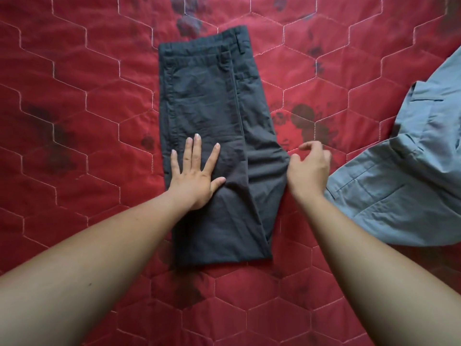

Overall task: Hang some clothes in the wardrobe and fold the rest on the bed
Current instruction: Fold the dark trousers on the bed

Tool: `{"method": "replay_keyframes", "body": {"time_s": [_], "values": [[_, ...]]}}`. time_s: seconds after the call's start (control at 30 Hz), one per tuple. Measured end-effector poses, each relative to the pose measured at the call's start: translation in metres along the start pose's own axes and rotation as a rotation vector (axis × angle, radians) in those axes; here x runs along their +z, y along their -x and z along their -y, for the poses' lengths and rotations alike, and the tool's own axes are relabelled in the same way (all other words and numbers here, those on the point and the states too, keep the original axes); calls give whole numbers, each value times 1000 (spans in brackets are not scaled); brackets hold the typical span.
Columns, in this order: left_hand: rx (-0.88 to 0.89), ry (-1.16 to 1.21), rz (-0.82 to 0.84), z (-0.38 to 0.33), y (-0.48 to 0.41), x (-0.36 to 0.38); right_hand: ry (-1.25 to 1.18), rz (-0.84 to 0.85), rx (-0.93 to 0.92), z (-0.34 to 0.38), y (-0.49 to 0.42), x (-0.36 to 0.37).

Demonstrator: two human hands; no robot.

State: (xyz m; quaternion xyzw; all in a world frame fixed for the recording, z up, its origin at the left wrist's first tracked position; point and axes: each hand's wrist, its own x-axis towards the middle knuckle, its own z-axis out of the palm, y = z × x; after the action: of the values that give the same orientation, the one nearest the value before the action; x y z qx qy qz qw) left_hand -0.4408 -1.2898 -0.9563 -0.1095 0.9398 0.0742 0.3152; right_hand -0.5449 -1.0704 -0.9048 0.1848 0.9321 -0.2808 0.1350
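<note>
Trousers (207,101), dark and already doubled leg over leg, lie in the middle of the red quilted bed (74,96). Their long axis runs straight away from the person, with the waistband (207,43) at the far end and the folded end (224,258) nearest the body. The left hand (197,178) rests flat on the left half of the cloth about midway along, fingers straight and spread, pressing it down and gripping nothing. The right hand (309,171) sits at the right edge, where the seat of the trousers juts out to a point. Its fingers are loosely curled, with thumb and forefinger apart, and it appears to hold no cloth, though contact with the edge is hard to judge. The trousers thus lie between the two hands, under the left and just to the left of the right. The right hand is the nearer to that jutting point, so tucking it in looks like its job while the left pins the pile. A lengthwise fold would then bring the near end up toward the waistband. A grey-blue garment (399,183) lies crumpled on the bed to the right, apart from the trousers and not yet folded.
</note>
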Motion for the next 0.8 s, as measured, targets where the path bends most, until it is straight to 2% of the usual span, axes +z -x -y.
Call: {"method": "replay_keyframes", "body": {"time_s": [0.07,0.1,0.17,0.2,0.23,0.3,0.43,0.5,0.57,0.63,0.73,0.8], "values": [[5,-9,-21,0,1,3,118,-69,-395,7,10,9],[13,-12,-50,0,3,5,183,-36,-629,11,17,19],[42,-9,-141,1,6,10,440,140,-974,12,28,41],[59,-3,-194,3,9,13,610,225,-1024,8,28,48],[77,-1,-250,6,10,16,741,278,-1021,1,24,53],[102,-14,-343,12,13,23,826,304,-984,-13,15,57],[137,-18,-363,18,15,22,775,288,-966,-12,16,60],[125,16,-391,22,9,12,683,203,-987,-3,17,61],[78,51,-434,28,-13,-10,627,101,-1058,19,5,64],[27,32,-475,37,-49,-38,610,82,-1113,56,-17,76],[-34,7,-466,50,-100,-72,678,141,-1050,115,-55,110],[-53,56,-449,55,-117,-75,727,116,-1010,130,-71,129]]}}
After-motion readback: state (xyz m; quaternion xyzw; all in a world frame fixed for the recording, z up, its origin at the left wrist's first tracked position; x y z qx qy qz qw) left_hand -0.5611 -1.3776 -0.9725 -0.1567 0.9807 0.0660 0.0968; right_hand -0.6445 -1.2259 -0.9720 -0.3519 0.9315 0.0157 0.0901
